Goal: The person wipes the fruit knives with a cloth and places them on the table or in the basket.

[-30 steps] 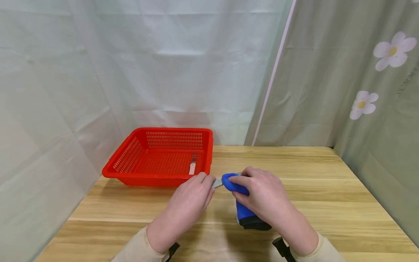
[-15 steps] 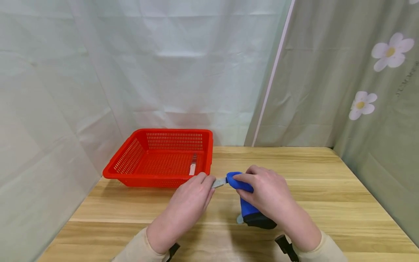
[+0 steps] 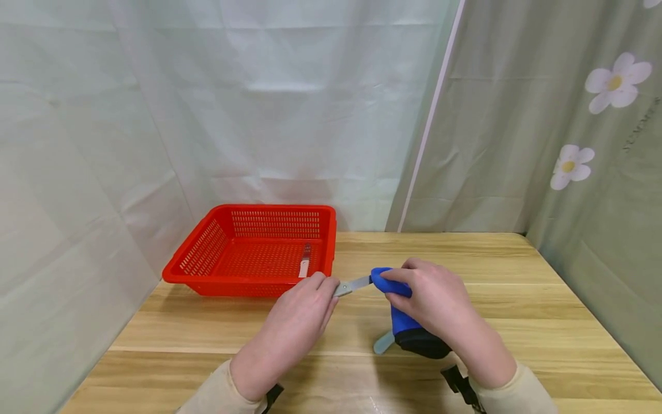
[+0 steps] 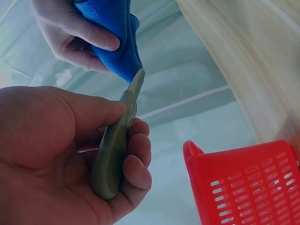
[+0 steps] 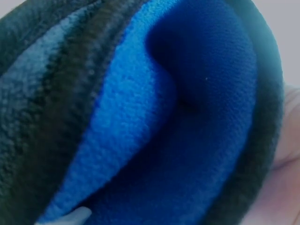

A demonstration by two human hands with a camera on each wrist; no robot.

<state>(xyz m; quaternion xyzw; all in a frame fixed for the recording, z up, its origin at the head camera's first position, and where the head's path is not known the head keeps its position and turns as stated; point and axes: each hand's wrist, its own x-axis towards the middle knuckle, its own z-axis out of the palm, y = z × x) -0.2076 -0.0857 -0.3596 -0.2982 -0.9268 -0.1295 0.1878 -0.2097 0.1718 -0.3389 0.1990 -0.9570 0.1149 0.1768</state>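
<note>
My left hand (image 3: pixel 295 322) grips the grey-green handle of a small knife (image 4: pixel 111 159), thumb along one side and fingers curled round the other. The blade (image 3: pixel 360 282) points right, away from that hand. My right hand (image 3: pixel 434 299) pinches a folded blue cloth (image 3: pixel 403 318) with a black edge around the blade's tip end, hiding it. The cloth's loose part hangs below the right fingers. Its inner folds (image 5: pixel 206 84) fill the right wrist view. Under the hanging cloth, a pale grey-green handle (image 3: pixel 384 342) lies on the table, its other end covered.
A red perforated basket (image 3: pixel 248 287) stands at the back left of the wooden table (image 3: pixel 496 270). Inside it, near the right wall, lies a knife with a whitish handle (image 3: pixel 304 268). Pale curtains (image 3: pixel 289 103) hang behind the table and along its sides.
My right hand has slid the cloth rightward along the blade, away from the handle, baring more metal. More of the pale handle on the table shows. My left hand has stayed in place.
</note>
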